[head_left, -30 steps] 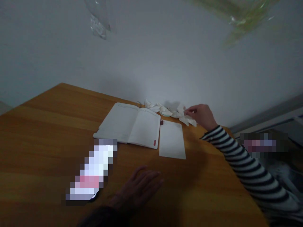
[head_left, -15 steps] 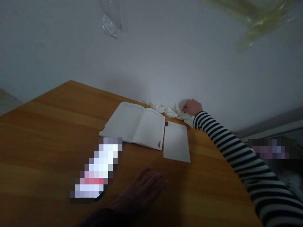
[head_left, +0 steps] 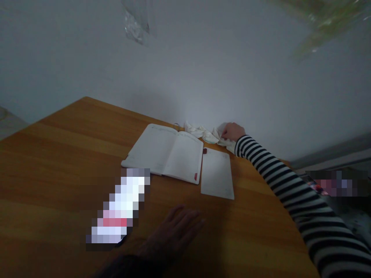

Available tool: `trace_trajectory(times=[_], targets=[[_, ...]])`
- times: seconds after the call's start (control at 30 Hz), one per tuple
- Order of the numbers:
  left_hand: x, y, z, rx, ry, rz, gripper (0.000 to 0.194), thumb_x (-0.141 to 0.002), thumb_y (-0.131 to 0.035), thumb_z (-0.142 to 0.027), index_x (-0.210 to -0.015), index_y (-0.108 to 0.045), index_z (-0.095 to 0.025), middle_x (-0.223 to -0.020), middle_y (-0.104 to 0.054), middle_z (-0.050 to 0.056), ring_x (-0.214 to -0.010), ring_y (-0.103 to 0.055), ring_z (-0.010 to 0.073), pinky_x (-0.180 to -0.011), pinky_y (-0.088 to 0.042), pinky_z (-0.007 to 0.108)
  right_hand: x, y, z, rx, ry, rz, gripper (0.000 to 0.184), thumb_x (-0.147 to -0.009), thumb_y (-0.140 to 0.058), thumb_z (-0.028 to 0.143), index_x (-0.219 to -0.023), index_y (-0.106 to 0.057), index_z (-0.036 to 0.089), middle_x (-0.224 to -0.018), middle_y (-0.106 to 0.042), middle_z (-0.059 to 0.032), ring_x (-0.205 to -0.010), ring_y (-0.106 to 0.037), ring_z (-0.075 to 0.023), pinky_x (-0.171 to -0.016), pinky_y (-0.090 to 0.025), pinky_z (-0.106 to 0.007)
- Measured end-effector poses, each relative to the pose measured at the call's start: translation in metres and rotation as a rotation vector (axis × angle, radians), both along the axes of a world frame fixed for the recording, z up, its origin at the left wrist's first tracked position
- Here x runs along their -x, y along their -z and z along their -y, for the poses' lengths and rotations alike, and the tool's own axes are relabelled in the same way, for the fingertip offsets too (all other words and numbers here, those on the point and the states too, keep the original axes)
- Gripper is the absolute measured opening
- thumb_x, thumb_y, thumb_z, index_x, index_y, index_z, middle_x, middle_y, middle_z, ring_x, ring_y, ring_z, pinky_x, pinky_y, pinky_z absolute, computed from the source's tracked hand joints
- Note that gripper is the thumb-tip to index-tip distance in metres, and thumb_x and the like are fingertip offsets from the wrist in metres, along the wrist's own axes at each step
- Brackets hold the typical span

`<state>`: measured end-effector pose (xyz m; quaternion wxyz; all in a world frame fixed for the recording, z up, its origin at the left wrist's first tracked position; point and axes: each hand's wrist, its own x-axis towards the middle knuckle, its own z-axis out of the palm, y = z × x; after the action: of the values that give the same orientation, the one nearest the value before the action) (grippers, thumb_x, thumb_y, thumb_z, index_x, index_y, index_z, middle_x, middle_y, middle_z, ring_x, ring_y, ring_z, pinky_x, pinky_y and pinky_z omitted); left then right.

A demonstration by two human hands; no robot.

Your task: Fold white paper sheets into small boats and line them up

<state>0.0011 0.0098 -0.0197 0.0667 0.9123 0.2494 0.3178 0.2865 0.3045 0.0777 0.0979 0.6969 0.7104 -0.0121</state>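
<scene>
Right grip: the right grip (head_left: 233, 132) sits at the far edge of the table (head_left: 58, 154), its fingers bunched together and pressed down on a crumpled white cloth (head_left: 203, 134). Whether they pinch the fabric or only rest on it, I cannot tell.

Left grip: the left grip (head_left: 176, 227) lies flat and open on the table, fingers spread apart, in shadow and holding nothing.

Cloth: one crumpled bunch, running along the foot of the wall (head_left: 203, 69) and under the right grip, its left end behind the open notebook's top edge. Whether it is one piece or several cannot be told.

Near the right grip: one blank-looking white sheet (head_left: 216, 173) lies on the table just below it, and one open notebook (head_left: 164, 152) lies just beside that sheet, further left.

Markings: a red tab (head_left: 196, 177) sits on the notebook's lower right corner, and a small dark red tag (head_left: 205, 151) sits between the notebook and the sheet. Faint print along the top of the notebook's pages is too small to read; no brand shows.

Near the left grip: one pixelated, blurred long object (head_left: 117, 204) lies on the table to its left.

Sleeve: one black-and-white striped sleeve (head_left: 304, 200) runs from the right grip to the lower right corner.

Overhead: clear plastic (head_left: 136, 27) and greenish plastic (head_left: 327, 19) blur across the top.
</scene>
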Motion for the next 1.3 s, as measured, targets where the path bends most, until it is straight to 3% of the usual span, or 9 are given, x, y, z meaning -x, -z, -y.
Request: trace_trajectory(times=[0.23, 0.4, 0.6, 0.8, 1.13, 1.3], targets=[[0.001, 0.002, 0.0, 0.016, -0.005, -0.01, 0.036, -0.098, -0.037, -0.007, -0.128, -0.055, -0.012, -0.114, -0.067, 0.013, -0.11, -0.058, 0.02, -0.101, -0.046, 0.039, 0.002, 0.011, 0.002, 0.094, -0.039, -0.027, 0.015, -0.082, -0.067, 0.024, -0.08, -0.08, 0.017, -0.073, -0.076, -0.0072, -0.061, -0.067, -0.0136, -0.064, -0.05, -0.022], [0.001, 0.01, 0.0, 0.044, -0.004, -0.011, 0.038, -0.094, -0.046, -0.006, -0.131, -0.053, -0.014, -0.115, -0.065, 0.013, -0.113, -0.056, 0.0204, -0.103, -0.045, 0.04, 0.005, 0.024, 0.005, 0.037, -0.033, 0.023, 0.015, -0.082, -0.069, 0.026, -0.09, -0.08, 0.021, -0.088, -0.077, -0.0086, -0.082, -0.071, -0.0196, -0.072, -0.052, -0.025], [0.001, 0.01, -0.001, 0.031, -0.023, -0.027, 0.036, -0.097, -0.037, -0.006, -0.128, -0.055, -0.013, -0.115, -0.067, 0.013, -0.109, -0.059, 0.0206, -0.099, -0.048, 0.039, 0.003, 0.036, 0.01, -0.08, -0.007, 0.101, 0.025, -0.083, -0.067, 0.036, -0.101, -0.076, 0.022, -0.107, -0.072, -0.0125, -0.099, -0.068, -0.0269, -0.081, -0.053, -0.033], [0.001, 0.007, 0.0, 0.039, -0.033, -0.046, 0.036, -0.097, -0.038, -0.005, -0.128, -0.055, -0.012, -0.114, -0.067, 0.014, -0.109, -0.06, 0.0214, -0.097, -0.05, 0.039, 0.003, 0.038, 0.012, -0.103, -0.03, 0.133, 0.025, -0.081, -0.069, 0.035, -0.102, -0.075, 0.022, -0.109, -0.07, -0.0137, -0.101, -0.067, -0.0286, -0.082, -0.052, -0.035], [-0.001, 0.019, 0.001, 0.074, -0.025, -0.057, 0.039, -0.094, -0.04, -0.004, -0.13, -0.054, -0.013, -0.116, -0.066, 0.014, -0.109, -0.059, 0.0228, -0.097, -0.05, 0.042, 0.004, 0.044, 0.006, -0.087, -0.031, 0.098, 0.027, -0.079, -0.071, 0.033, -0.102, -0.075, 0.019, -0.112, -0.07, -0.0152, -0.102, -0.067, -0.0278, -0.082, -0.051, -0.034], [0.001, 0.027, 0.0, 0.113, -0.019, -0.036, 0.039, -0.094, -0.045, -0.006, -0.131, -0.053, -0.015, -0.114, -0.066, 0.013, -0.109, -0.059, 0.0217, -0.097, -0.05, 0.04, -0.009, 0.032, 0.002, -0.08, -0.04, 0.01, 0.017, -0.076, -0.071, 0.026, -0.091, -0.079, 0.022, -0.104, -0.074, -0.0103, -0.099, -0.068, -0.0255, -0.078, -0.051, -0.03]])
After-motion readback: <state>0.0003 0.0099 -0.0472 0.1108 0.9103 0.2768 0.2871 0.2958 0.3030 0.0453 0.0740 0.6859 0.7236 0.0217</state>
